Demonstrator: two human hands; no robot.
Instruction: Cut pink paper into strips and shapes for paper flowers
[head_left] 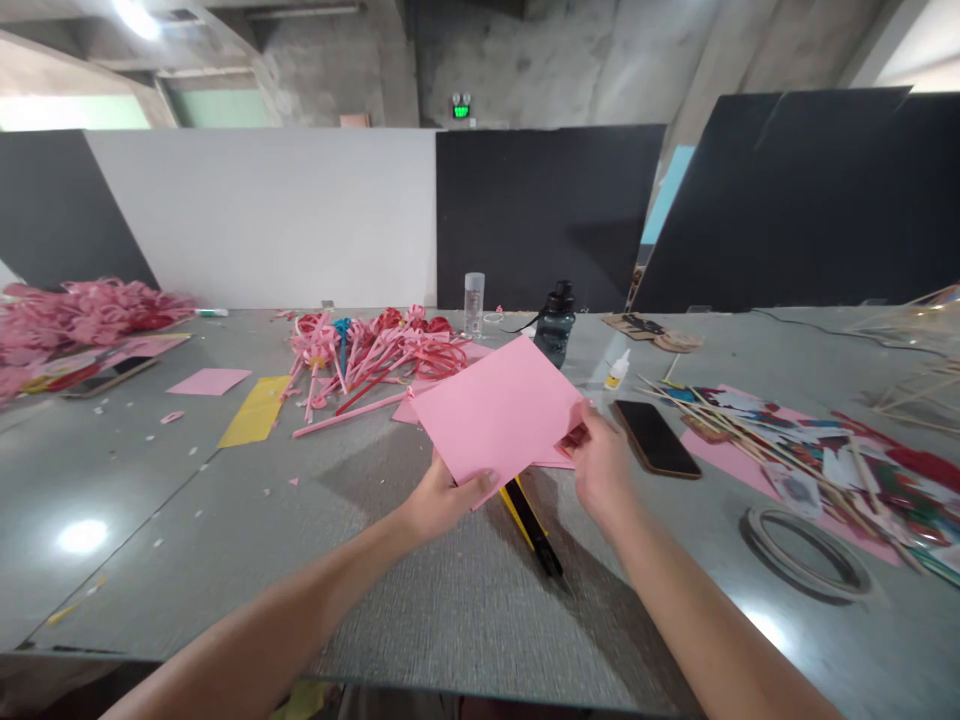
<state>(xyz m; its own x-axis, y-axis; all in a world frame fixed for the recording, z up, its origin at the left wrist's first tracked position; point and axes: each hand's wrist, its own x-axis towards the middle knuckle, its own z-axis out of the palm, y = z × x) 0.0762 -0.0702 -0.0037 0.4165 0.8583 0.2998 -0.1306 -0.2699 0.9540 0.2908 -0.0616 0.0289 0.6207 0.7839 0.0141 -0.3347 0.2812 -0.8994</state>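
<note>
I hold a pink sheet of paper (499, 410) up over the grey table (225, 540). My left hand (442, 497) pinches its lower near edge, thumb on top. My right hand (600, 462) grips the sheet's right corner, fingers closed on it. Under the sheet lies a yellow and black utility knife (534, 522) on the table. More pink paper (555, 458) lies flat beneath the raised sheet.
A heap of pink and red paper sticks (371, 355) lies behind. A black phone (655, 437), glue bottle (617, 371), dark water bottle (556, 323), clear cup (474, 303), tape ring (806, 550), yellow sheet (256, 411) and wooden skewers with coloured cut-outs (810, 450) surround me.
</note>
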